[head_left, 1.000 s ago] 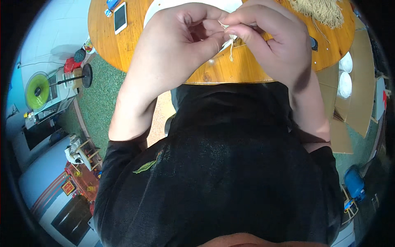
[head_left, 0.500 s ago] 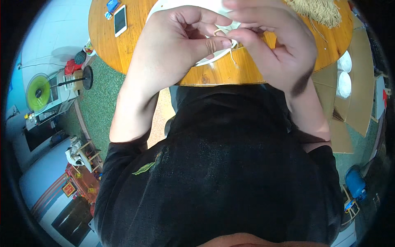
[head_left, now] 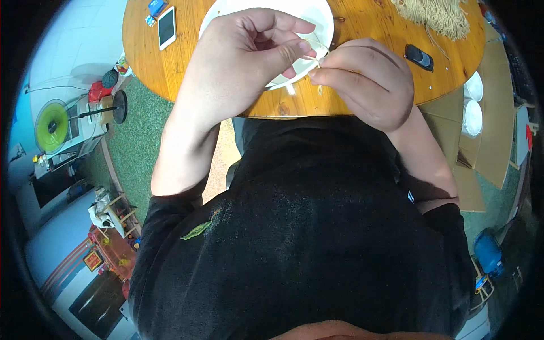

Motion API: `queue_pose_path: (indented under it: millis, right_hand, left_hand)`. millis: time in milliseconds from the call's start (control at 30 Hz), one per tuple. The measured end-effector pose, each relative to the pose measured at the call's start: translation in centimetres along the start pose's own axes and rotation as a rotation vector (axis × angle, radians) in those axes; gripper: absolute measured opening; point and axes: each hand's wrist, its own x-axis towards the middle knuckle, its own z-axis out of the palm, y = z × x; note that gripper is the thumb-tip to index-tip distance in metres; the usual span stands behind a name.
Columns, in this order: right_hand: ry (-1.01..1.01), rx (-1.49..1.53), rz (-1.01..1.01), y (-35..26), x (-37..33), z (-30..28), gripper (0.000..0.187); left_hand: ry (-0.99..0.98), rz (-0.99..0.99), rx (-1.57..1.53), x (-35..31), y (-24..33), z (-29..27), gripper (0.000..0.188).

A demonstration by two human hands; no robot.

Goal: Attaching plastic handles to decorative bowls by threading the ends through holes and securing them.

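Note:
A thin cream-coloured cord [head_left: 319, 89] runs between my two hands, above the near right rim of a white bowl [head_left: 327, 22]. Thumb and forefinger of my left hand [head_left: 241, 65] pinch it, while the other fingers curl loosely over the bowl. My right hand [head_left: 371, 82] is closed around the cord at its fingertips, and a short end hangs below them. How the cord is looped or knotted there is too small to make out. At the far right of the table lies a bundle of similar cream cords [head_left: 439, 17].
The round wooden table [head_left: 294, 105] also carries a white phone [head_left: 167, 28], a small blue packet [head_left: 157, 7] and a small dark oblong device [head_left: 419, 57]. Beyond its right edge, flattened cardboard [head_left: 493, 136] bears white round containers [head_left: 473, 116]. A green fan [head_left: 52, 126] stands left.
My right hand has drawn down and closed into a tighter pinch. This uncovers the bowl's right rim and the dark device. My left hand has hardly moved.

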Motion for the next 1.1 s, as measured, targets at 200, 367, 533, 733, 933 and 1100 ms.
queue_pose_path:
  millis: [200, 367, 533, 733, 933, 1100]
  right_hand:
    - [0.013, 0.234, 0.182, -2.0, 0.0, 0.7, 0.01]
    - [0.183, 0.446, 0.503, -3.3, -0.5, 1.4, 0.006]
    - [0.215, 0.624, 0.977, -5.7, 1.7, 0.3, 0.009]
    - [0.099, 0.72, 1.192, -4.3, 4.1, -0.7, 0.016]
    - [0.019, 0.729, 1.189, -3.6, 4.6, -1.6, 0.017]
    - [-0.12, 0.65, 1.154, -3.8, 5.5, -2.0, 0.019]
  left_hand:
    - [0.124, -0.007, 0.279, -0.9, 0.5, 1.1, 0.024]
    - [0.2, -0.156, 0.212, -0.3, 2.7, 1.2, 0.024]
    - [0.324, -0.123, -0.161, -1.0, 2.1, 1.7, 0.024]
    - [0.132, 1.104, -0.671, 4.0, -4.9, 2.4, 0.027]
    - [0.327, 0.074, -0.078, -2.1, 3.8, 0.8, 0.027]
    - [0.188, 0.949, -0.232, 2.1, -0.9, 1.5, 0.03]
